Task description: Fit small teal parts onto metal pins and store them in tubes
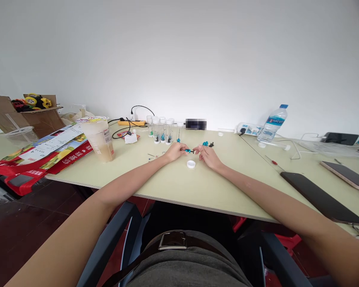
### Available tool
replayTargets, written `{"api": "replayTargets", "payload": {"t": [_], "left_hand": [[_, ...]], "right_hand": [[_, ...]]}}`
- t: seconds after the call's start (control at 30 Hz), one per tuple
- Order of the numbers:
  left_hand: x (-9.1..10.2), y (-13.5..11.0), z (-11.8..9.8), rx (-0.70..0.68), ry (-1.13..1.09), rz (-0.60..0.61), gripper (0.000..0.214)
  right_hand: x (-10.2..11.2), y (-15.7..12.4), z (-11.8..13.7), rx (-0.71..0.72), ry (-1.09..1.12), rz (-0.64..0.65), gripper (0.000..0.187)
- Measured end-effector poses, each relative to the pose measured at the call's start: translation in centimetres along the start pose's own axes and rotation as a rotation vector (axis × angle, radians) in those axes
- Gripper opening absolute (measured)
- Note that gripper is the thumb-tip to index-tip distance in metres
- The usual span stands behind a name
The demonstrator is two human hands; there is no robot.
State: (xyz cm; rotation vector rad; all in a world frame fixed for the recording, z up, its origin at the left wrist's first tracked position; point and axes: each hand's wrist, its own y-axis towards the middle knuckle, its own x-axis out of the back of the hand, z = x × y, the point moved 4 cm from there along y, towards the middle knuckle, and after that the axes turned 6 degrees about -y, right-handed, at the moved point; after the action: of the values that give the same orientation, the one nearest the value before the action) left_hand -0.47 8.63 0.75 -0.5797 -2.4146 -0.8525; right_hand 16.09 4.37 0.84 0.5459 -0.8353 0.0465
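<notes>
A white cap (191, 164) lies just nearer than the left hand (175, 151), which pinches a blue-and-black piece (188, 150); the right hand (208, 156) curls at its black end, grip unclear. Beyond, to their right, a bottle (273, 124) is labelled "WATER".

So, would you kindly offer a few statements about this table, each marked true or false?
1. The left hand holds a small blue-and-black part. True.
2. The right hand is gripping a phone. False: it is close to that part.
3. The drink cup stands left of the clear tubes. True.
4. The tubes have red caps. False: the caps are white.
5. A round white piece lies on the table. True.
</notes>
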Motion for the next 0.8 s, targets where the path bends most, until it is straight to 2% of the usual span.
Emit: {"api": "replayTargets", "payload": {"t": [0.1,0.27,0.43,0.6,0.8], "left_hand": [[0.0,0.03,0.16,-0.004,0.032,0.003,0.022],[0.05,0.19,0.55,-0.006,0.073,-0.016,0.023],[0.04,0.16,0.45,-0.011,0.08,-0.01,0.021],[0.04,0.02,0.15,-0.047,0.074,-0.015,0.021],[-0.07,-0.06,-0.09,-0.07,0.086,-0.008,0.02]], "right_hand": [[-0.01,-0.01,-0.09,-0.036,0.003,0.009,0.063],[0.05,-0.02,0.13,0.007,0.021,-0.007,0.061],[-0.05,-0.06,-0.06,-0.029,0.048,0.0,0.063],[0.11,-0.14,0.36,0.004,0.034,0.0,0.061],[-0.23,-0.01,-0.2,-0.034,0.032,0.037,0.068]]}}
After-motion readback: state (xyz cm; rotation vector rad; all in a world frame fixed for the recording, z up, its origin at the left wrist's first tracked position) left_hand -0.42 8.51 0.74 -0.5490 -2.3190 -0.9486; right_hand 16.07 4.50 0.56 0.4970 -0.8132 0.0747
